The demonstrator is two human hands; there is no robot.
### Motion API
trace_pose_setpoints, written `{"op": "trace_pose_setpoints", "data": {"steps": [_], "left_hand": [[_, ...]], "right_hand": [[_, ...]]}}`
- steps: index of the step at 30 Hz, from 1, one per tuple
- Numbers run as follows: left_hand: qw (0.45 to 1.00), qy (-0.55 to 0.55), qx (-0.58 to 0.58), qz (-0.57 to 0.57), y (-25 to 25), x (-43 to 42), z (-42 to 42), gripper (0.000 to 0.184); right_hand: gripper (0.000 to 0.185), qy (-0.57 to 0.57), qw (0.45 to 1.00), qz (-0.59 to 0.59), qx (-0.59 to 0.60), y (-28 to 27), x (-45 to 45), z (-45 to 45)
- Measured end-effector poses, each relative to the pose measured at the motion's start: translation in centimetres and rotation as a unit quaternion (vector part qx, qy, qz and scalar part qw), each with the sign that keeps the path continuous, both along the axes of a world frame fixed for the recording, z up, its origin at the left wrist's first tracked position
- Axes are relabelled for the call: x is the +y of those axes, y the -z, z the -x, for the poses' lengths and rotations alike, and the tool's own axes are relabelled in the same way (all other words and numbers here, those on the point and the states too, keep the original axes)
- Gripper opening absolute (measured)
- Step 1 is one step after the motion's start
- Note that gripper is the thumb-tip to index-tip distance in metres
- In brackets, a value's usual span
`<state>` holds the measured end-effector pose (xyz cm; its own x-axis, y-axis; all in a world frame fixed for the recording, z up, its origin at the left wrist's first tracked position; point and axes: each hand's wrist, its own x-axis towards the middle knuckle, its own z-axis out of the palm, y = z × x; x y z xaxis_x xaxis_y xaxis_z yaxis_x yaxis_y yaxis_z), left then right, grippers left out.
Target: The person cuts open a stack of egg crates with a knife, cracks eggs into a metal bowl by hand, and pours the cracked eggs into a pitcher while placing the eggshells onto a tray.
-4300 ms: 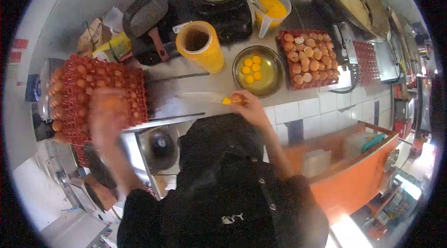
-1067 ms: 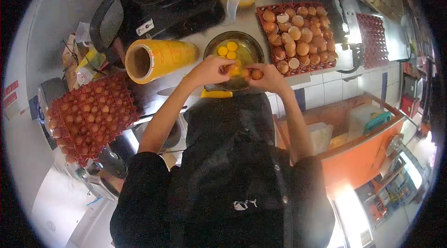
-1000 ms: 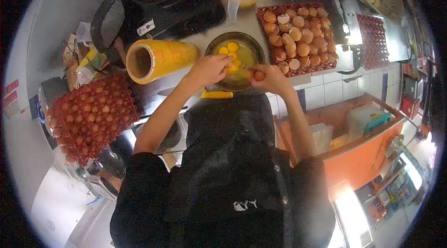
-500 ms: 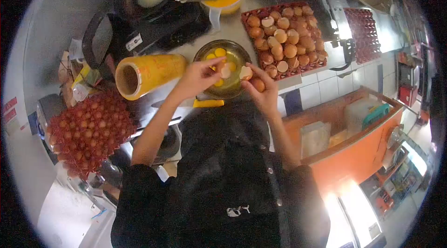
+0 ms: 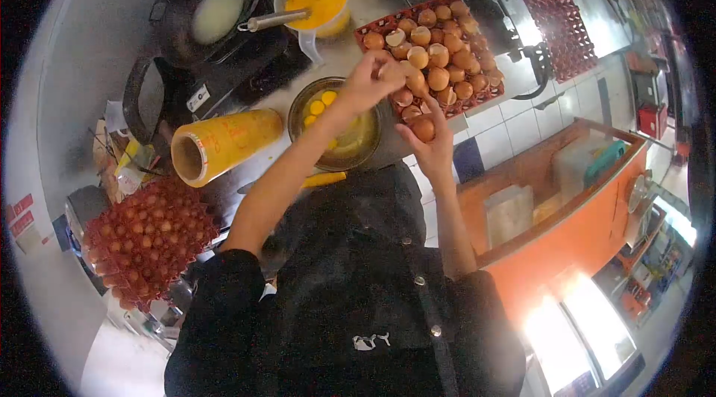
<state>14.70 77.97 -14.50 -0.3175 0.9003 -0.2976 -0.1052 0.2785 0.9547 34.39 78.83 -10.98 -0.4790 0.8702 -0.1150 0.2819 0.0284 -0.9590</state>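
Note:
My right hand is closed around a whole brown egg beside the near left edge of the red egg tray. That tray is heaped with brown eggshells, many of them open halves. My left hand reaches over the same tray edge with its fingers pinched together; what they hold, if anything, is hidden among the shells. Beneath my left forearm stands a round bowl with several yolks in clear egg white. The forearm hides part of the bowl.
A jug of beaten egg holds a metal-handled utensil. A yellow roll lies left of the bowl, near a yellow-handled knife. Red trays of whole eggs stand at lower left. A black pan is at upper left.
Both hands have moved from over the bowl to the egg tray on the right. The shell halves seen in my fingers before are no longer clearly visible there. The egg remains in my right hand.

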Motion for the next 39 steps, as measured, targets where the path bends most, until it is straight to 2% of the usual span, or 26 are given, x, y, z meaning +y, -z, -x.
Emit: {"op": "trace_pose_setpoints", "data": {"steps": [2, 3, 5, 8, 11, 14, 18, 19, 20, 21, 22, 23, 24, 25, 26, 27, 28, 30, 31, 32, 33, 34, 35, 36, 37, 39], "left_hand": [[0.974, 0.029, 0.214, -0.070, -0.2, 4.9, 1.1, 0.054], [0.947, 0.051, 0.304, -0.086, -0.5, 7.5, 1.6, 0.053], [0.906, 0.062, 0.402, -0.119, -0.2, 12.4, 1.6, 0.048], [0.917, 0.074, 0.392, 0.006, 1.8, 17.8, 1.1, 0.047], [0.909, 0.178, 0.375, 0.037, 1.3, 19.4, 0.7, 0.050], [0.879, 0.228, 0.417, -0.042, 2.5, 19.2, 1.4, 0.057], [0.915, 0.168, 0.358, -0.080, 2.9, 18.3, 2.1, 0.063], [0.912, 0.159, 0.361, -0.109, 2.5, 17.5, 2.3, 0.064], [0.937, 0.156, 0.302, -0.073, 0.0, 15.9, 2.2, 0.064], [0.933, 0.135, 0.323, -0.084, -1.9, 13.7, 2.4, 0.060], [0.947, 0.126, 0.272, -0.117, -2.1, 12.1, 3.0, 0.053], [0.945, 0.040, 0.289, -0.148, -1.8, 9.2, 2.7, 0.049], [0.952, -0.019, 0.278, -0.127, -3.2, 5.2, 2.3, 0.042], [0.955, -0.005, 0.258, -0.145, -4.9, 0.8, 3.2, 0.039], [0.910, -0.096, 0.275, -0.295, -4.3, -4.2, 2.4, 0.034], [0.946, -0.072, 0.169, -0.267, -3.6, -9.1, 2.1, 0.028], [0.953, -0.084, 0.204, -0.209, -3.4, -14.9, 2.1, 0.026], [0.965, -0.019, 0.235, -0.114, -7.2, -26.9, 3.2, 0.035], [0.968, -0.054, 0.202, -0.137, -5.9, -31.6, 3.2, 0.039], [0.969, -0.084, 0.166, -0.164, -4.6, -36.1, 3.2, 0.043], [0.971, -0.121, 0.183, -0.097, -6.0, -41.3, 2.8, 0.044], [0.968, -0.156, 0.195, -0.028, -7.9, -46.5, 2.5, 0.045], [0.954, -0.228, 0.197, -0.003, -9.0, -50.8, 2.0, 0.046], [0.936, -0.294, 0.194, 0.022, -9.6, -54.4, 1.2, 0.047], [0.925, -0.332, 0.184, 0.037, -11.5, -57.8, 0.4, 0.048], [0.895, -0.416, 0.153, 0.049, -12.8, -63.5, -1.8, 0.047]], "right_hand": [[0.071, 0.017, 0.999, -0.002, -0.028, 1.4, 0.1, -1.4], [0.064, 0.033, 0.999, -0.023, -0.036, 0.6, 0.0, -1.6], [0.060, 0.039, 0.999, 0.016, -0.026, 2.2, -0.5, -3.3], [0.056, 0.060, 0.998, 0.032, -0.016, 1.5, -1.5, -4.8], [0.055, 0.089, 0.993, 0.069, -0.040, 1.9, -2.5, -7.1], [0.053, 0.113, 0.992, 0.034, -0.042, 1.5, -3.2, -8.5], [0.045, 0.078, 0.995, -0.029, -0.046, 1.2, -3.5, -9.2], [0.039, 0.068, 0.995, 0.036, -0.061, 0.5, -3.4, -9.3], [0.037, 0.017, 0.989, -0.072, -0.124, -1.1, -3.0, -8.4], [0.037, -0.006, 0.986, -0.115, -0.123, 0.0, -2.6, -8.8], [0.040, -0.052, 0.988, -0.118, -0.085, -1.0, -2.4, -8.1], [0.044, -0.010, 0.998, -0.020, -0.064, -1.8, -2.9, -7.0], [0.050, -0.044, 0.997, -0.021, -0.067, -4.3, -3.6, -4.7], [0.056, -0.079, 0.994, -0.022, -0.069, -6.9, -4.2, -2.4], [0.059, -0.107, 0.993, 0.006, 0.043, -8.3, -5.6, -0.2], [0.062, -0.170, 0.983, -0.066, 0.029, -9.9, -6.9, 2.0], [0.064, -0.218, 0.965, -0.146, 0.018, -11.5, -8.7, 4.5], [0.069, -0.330, 0.904, -0.265, 0.062, -15.1, -14.1, 10.8], [0.068, -0.360, 0.914, -0.138, 0.123, -14.9, -17.6, 13.9], [0.065, -0.443, 0.881, -0.090, 0.140, -17.2, -22.0, 17.1], [0.062, -0.511, 0.846, -0.045, 0.146, -19.3, -26.8, 19.6], [0.057, -0.557, 0.801, -0.090, 0.199, -18.9, -30.9, 22.6], [0.053, -0.606, 0.760, -0.073, 0.222, -21.2, -35.1, 25.2], [0.048, -0.609, 0.719, -0.136, 0.307, -22.7, -39.2, 27.9], [0.044, -0.626, 0.704, 0.019, 0.336, -24.0, -43.5, 29.7], [0.041, -0.634, 0.665, -0.106, 0.380, -26.8, -49.3, 33.9]]}}
